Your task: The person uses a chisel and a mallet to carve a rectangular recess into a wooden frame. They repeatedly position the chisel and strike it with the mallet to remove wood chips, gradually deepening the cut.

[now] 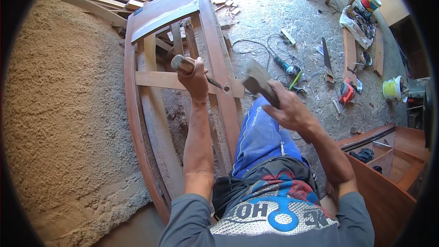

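Observation:
My left hand (195,80) is closed round the thick wooden handle of a chisel (184,64). Its dark blade slants down to the right, the tip close to a round hole (226,88) in a reddish-brown wooden door frame (212,41). In my right hand (292,109) I grip a mallet (257,78) with a blocky greyish head; it is slightly blurred. The mallet is raised to the right of the hole, apart from the chisel. A lighter crosspiece (157,79) runs across the frame under my left hand.
Sawdust (68,110) is heaped along the left, with scrap boards (105,0) behind it. On the floor to the right lie a corded power tool (284,65), a handsaw (327,59) and a red tool (346,91). A white bucket (392,90) and a wooden cabinet (379,169) stand farther right.

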The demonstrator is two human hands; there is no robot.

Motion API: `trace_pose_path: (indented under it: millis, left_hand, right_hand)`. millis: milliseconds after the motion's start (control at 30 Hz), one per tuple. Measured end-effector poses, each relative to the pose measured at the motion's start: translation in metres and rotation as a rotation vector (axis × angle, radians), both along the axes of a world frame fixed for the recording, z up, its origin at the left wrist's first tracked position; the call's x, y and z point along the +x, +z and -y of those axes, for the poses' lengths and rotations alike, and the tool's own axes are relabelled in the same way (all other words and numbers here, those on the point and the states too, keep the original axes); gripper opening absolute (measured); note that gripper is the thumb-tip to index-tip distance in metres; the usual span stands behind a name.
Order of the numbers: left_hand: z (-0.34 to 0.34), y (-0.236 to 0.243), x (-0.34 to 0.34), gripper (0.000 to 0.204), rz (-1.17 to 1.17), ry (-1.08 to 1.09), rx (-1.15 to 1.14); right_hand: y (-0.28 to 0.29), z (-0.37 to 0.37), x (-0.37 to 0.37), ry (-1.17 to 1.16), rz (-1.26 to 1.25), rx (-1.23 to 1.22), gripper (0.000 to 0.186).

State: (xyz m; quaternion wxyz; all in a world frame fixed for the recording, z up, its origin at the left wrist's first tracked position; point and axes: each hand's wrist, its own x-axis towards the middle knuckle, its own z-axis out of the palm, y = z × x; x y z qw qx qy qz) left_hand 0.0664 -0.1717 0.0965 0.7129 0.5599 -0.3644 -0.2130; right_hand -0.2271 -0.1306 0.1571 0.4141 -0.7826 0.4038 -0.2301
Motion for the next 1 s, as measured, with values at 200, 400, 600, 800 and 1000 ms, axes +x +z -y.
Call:
trace_pose_path:
  millis: [200, 400, 600, 800, 1000]
  left_hand:
    - [-0.004, -0.004, -0.008, 0.008, 0.171, 0.063, -0.114]
    - [-0.006, -0.034, 0.012, 0.015, 0.25, 0.102, 0.022]
    - [0.002, -0.012, -0.018, 0.03, 0.144, 0.166, 0.033]
    - [-0.001, -0.023, -0.005, 0.035, 0.207, -0.004, -0.071]
    - [-0.01, -0.005, -0.019, 0.032, 0.388, 0.026, -0.083]
  right_hand:
    - [0.039, 0.046, 0.069, 0.225, -0.112, -0.267, 0.05]
    - [0.126, 0.056, 0.114, 0.186, 0.176, -0.724, 0.051]
    - [0.164, 0.057, 0.119, 0.242, 0.105, -0.776, 0.046]
    - [0.103, 0.07, 0.122, 0.392, -0.4, -0.379, 0.027]
    - [0.136, 0.059, 0.114, 0.288, -0.097, -0.502, 0.037]
